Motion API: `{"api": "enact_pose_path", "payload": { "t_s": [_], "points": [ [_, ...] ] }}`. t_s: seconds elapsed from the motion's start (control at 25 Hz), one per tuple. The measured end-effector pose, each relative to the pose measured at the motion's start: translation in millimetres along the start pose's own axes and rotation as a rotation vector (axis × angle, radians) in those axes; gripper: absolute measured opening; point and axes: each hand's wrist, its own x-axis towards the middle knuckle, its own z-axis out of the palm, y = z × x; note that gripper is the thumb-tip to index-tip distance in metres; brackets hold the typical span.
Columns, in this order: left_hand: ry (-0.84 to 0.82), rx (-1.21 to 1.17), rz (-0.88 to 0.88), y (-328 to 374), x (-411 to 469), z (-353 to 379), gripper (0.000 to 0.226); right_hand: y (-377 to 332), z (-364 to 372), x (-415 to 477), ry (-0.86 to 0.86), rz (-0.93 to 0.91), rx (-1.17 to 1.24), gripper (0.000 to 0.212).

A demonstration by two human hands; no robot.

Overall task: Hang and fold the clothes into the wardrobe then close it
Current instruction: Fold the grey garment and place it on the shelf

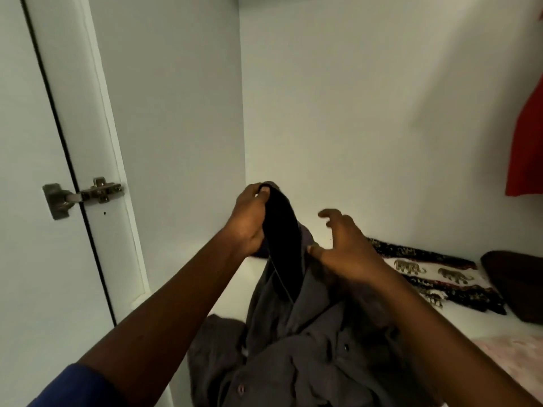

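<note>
Wardrobe interior; left hand grips dark garment, right hand fingers spread, shirt bottom cut off.

Left hand grips black hanger inside grey shirt over wardrobe shelf. Right hand spread at collar. Elephant-print cloth folded along shelf's back edge.

Metal hinge on white door, left; blue sleeve bottom-left.
</note>
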Motion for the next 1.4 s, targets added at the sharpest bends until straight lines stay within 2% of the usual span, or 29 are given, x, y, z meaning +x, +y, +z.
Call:
{"api": "enact_pose_path", "payload": {
  "t_s": [0.08,0.2,0.28,0.36,0.44,0.52,0.64,0.72,0.84,0.92,1.0,1.04,1.12,1.2,1.28,1.32,1.4],
  "points": [
    [-0.107,0.036,0.101,33,-1,18,0.020,-22,-26,23,-0.018,-0.083,0.107,0.070],
    [-0.259,0.275,0.360,81,-6,34,0.014,-54,-62,46,-0.243,-0.113,0.336,0.036],
    [-0.303,0.453,0.526,102,-5,40,0.013,-68,-79,52,-0.283,-0.133,0.446,0.034],
    [-0.298,0.560,0.688,115,-3,41,0.011,-75,-91,53,-0.378,-0.121,0.589,0.034],
    [-0.210,0.622,0.835,126,-2,40,0.010,-79,-97,49,-0.436,-0.124,0.548,0.035],
    [-0.074,0.645,0.956,140,-4,39,0.008,-89,-97,42,-0.274,-0.142,0.254,0.017],
    [0.043,0.852,1.218,160,-12,37,0.012,-113,-107,29,0.070,-0.120,-0.201,0.026],
    [0.045,1.068,1.380,172,-17,28,0.032,-127,-126,19,0.305,-0.089,-0.429,0.022],
    [-0.001,1.432,1.423,188,-21,-1,0.072,-140,-159,1,0.611,-0.116,-0.613,0.019],
    [0.044,1.665,1.448,192,-27,-16,0.074,-152,-175,-6,0.763,-0.177,-0.757,0.017],
    [0.082,1.660,1.381,196,-39,-19,0.059,-174,-186,-14,0.838,-0.202,-0.799,0.017],
    [0.108,1.555,1.284,198,-46,-22,0.048,-186,-187,-20,0.873,-0.210,-0.726,0.019],
    [0.105,1.159,0.981,190,-65,-31,0.028,-214,-190,-33,0.926,-0.174,-0.363,0.027],
    [-0.110,0.624,0.545,161,-87,-40,0.033,-244,-194,-50,0.942,-0.087,0.028,0.037],
    [-0.420,0.328,0.180,126,-123,-49,0.048,-265,-196,-69,0.954,-0.026,0.054,0.042],
    [-0.553,0.286,0.121,111,-137,-56,0.055,-270,-198,-79,0.956,-0.020,-0.026,0.042],
    [-0.729,0.400,0.219,92,-153,-75,0.060,-273,-203,-103,0.976,-0.010,-0.255,0.039]
  ]
}}
